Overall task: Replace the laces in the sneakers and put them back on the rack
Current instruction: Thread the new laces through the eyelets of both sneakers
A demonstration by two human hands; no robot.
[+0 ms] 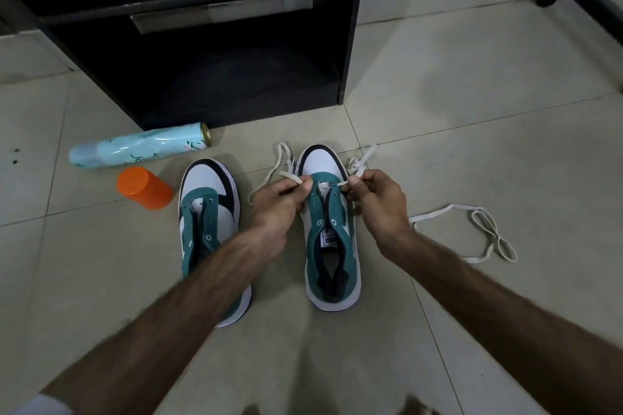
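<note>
On the tiled floor (438,111) before the dark rack (202,44), lacing has just begun. Left hand (276,209) and right hand (381,209) each pinch the lace (269,175) at the right sneaker's (332,239) front eyelets. Next, likely: cross the ends and thread upward.

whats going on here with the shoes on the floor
A person is lacing the right-hand sneaker. The left hand and the right hand each pinch an end of a white lace at the eyelets nearest the toe. The other sneaker has no lace in the eyelets that show, and a second lace lies loose on the floor. The black rack stands behind.
</note>
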